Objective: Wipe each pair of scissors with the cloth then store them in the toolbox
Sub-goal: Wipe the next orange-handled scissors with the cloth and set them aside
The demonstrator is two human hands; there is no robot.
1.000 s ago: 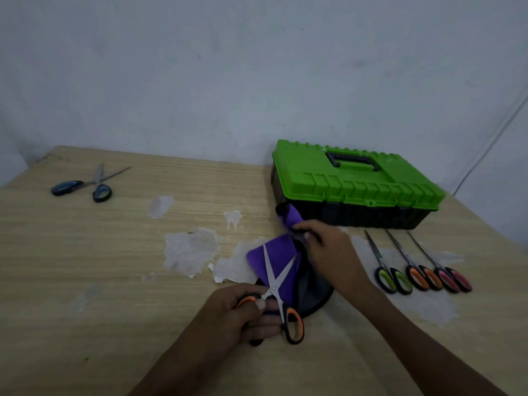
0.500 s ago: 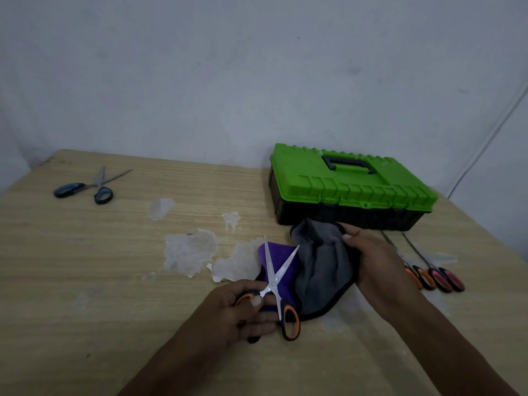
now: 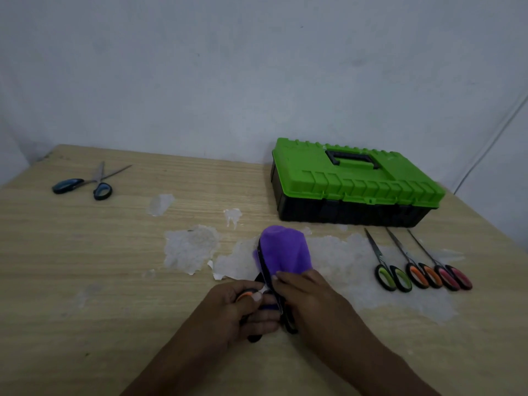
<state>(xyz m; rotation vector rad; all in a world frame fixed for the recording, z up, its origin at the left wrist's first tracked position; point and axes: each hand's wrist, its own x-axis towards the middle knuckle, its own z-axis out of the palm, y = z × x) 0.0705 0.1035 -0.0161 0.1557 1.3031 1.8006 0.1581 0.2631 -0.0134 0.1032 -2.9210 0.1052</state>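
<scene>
The left hand (image 3: 243, 308) gripped the held scissors (image 3: 245, 295) by the handles, with its fingers curled around the lower loop and its thumb laid across the orange part. The right hand (image 3: 310, 298) lay just beside the left, touching it, with its fingers curled over the near end of the purple cloth (image 3: 283, 250) and pinching it down against the scissors. The cloth was folded over the blades and covered them completely, so it could not be determined whether the blades were apart or together. Hands, cloth and held scissors sat low over the near middle of the wooden table (image 3: 85, 252). The green toolbox (image 3: 354, 184) stood at the far right of the table with its lid closed and its handle folded flat. Just in front of it, three pairs lay side by side with their tips toward the box: the green-handled scissors (image 3: 391, 277), the orange-handled scissors (image 3: 420, 277) and the pink-handled scissors (image 3: 454, 278). The blue-handled scissors (image 3: 85, 184) lay well apart at the far left with their blades spread.
</scene>
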